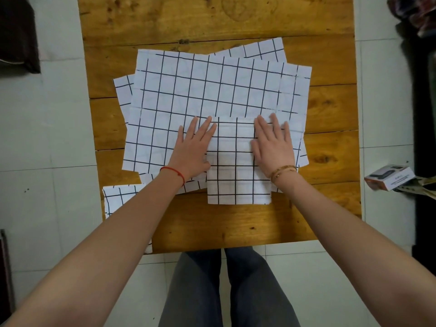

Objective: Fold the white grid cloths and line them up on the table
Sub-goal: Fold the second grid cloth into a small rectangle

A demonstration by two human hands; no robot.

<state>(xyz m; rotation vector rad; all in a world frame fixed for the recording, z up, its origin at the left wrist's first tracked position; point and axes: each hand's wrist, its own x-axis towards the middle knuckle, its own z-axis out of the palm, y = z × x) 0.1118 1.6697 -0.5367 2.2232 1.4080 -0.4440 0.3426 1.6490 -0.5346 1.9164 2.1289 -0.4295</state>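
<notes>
A stack of unfolded white grid cloths (pixel 207 90) lies spread across the middle of the wooden table (pixel 212 20). On its near edge rests a folded grid cloth (pixel 236 166), a narrow rectangle reaching toward me. My left hand (pixel 193 147) lies flat with fingers apart along the folded cloth's left edge. My right hand (pixel 273 145) presses flat on its right side. Another folded grid cloth (pixel 118 199) sits at the table's near left corner, partly hidden under my left forearm.
A small white and orange box (pixel 389 177) lies on the tiled floor to the right of the table. Dark items stand at the far left and along the right edge. Bare wood shows along the table's near edge and far side.
</notes>
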